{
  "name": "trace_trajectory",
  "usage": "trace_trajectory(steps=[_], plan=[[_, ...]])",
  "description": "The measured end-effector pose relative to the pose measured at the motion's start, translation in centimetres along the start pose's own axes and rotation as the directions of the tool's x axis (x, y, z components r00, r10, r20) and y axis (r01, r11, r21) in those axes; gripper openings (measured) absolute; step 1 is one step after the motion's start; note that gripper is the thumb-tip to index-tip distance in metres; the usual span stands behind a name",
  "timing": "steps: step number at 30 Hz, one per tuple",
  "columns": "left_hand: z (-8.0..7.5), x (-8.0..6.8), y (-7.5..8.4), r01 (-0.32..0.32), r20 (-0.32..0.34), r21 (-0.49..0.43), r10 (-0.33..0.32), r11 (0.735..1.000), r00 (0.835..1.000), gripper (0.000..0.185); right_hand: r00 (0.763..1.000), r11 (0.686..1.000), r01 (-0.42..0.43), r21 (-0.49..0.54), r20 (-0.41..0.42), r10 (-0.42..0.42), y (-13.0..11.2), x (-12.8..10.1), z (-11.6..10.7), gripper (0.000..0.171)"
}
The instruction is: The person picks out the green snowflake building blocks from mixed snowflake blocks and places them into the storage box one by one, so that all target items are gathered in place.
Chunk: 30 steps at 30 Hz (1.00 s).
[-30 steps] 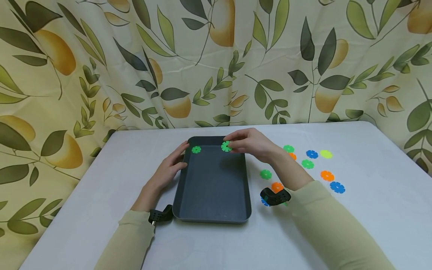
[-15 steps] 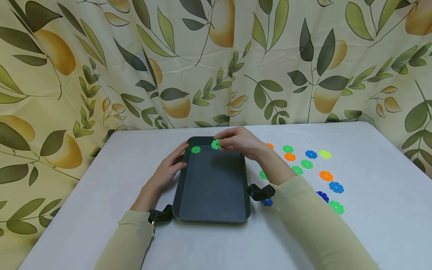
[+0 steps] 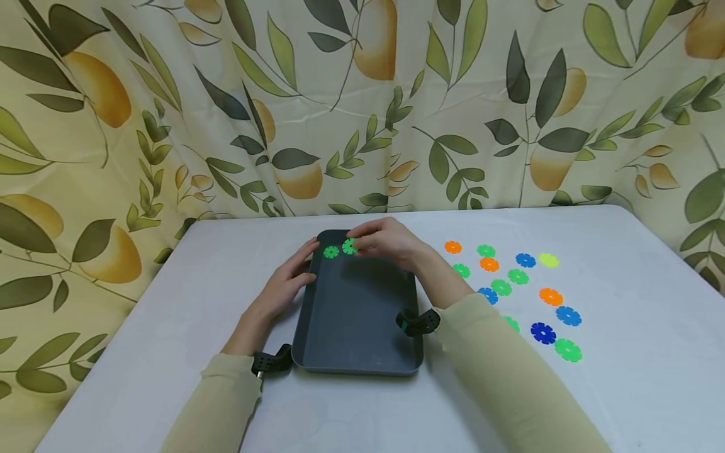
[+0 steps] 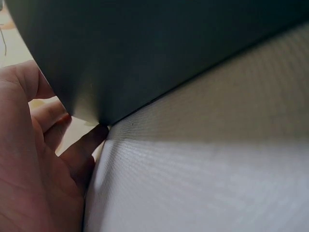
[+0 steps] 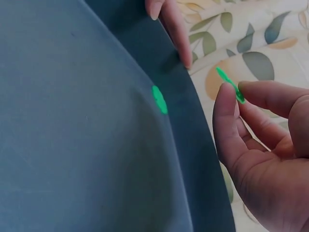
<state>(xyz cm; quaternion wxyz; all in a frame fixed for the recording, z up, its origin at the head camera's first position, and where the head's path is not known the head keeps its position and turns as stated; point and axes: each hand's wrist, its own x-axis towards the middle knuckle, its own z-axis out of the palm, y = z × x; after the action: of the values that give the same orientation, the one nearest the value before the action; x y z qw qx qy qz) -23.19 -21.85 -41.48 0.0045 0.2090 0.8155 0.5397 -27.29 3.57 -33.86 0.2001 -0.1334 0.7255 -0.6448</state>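
Right hand pinches green disc on edge, over tray far end; left hand fingers relaxed against tray side.

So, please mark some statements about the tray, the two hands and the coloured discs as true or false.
1. The right hand pinches a green disc over the far end of the dark grey tray. True.
2. The tray holds five discs. False: only one green disc lying in the tray is there, near its far left corner.
3. The left hand touches the tray's left rim. True.
4. The loose discs on the table lie left of the tray. False: they lie to its right.
5. The loose discs are all green. False: orange, blue and yellow-green ones lie among them.
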Motion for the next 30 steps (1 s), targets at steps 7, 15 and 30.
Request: trace_trajectory(steps=[7, 15, 30], plan=[[-0.1, 0.0, 0.0, -0.003, -0.003, 0.018, 0.003, 1.0, 1.0, 0.061, 0.999, 0.997, -0.043, 0.063, -0.001, 0.043, 0.4, 0.9, 0.9, 0.035], [0.0, 0.0, 0.0, 0.002, 0.011, 0.01, -0.002, 1.0, 1.0, 0.061, 0.996, 0.992, -0.088, 0.086, 0.006, 0.088, 1.0, 2.0, 2.1, 0.034], [-0.1, 0.0, 0.3, 0.019, 0.003, 0.029, -0.02, 0.999, 1.0, 0.063, 0.991, 0.991, -0.132, -0.009, -0.023, 0.131, 1.7, 2.8, 3.6, 0.033]])
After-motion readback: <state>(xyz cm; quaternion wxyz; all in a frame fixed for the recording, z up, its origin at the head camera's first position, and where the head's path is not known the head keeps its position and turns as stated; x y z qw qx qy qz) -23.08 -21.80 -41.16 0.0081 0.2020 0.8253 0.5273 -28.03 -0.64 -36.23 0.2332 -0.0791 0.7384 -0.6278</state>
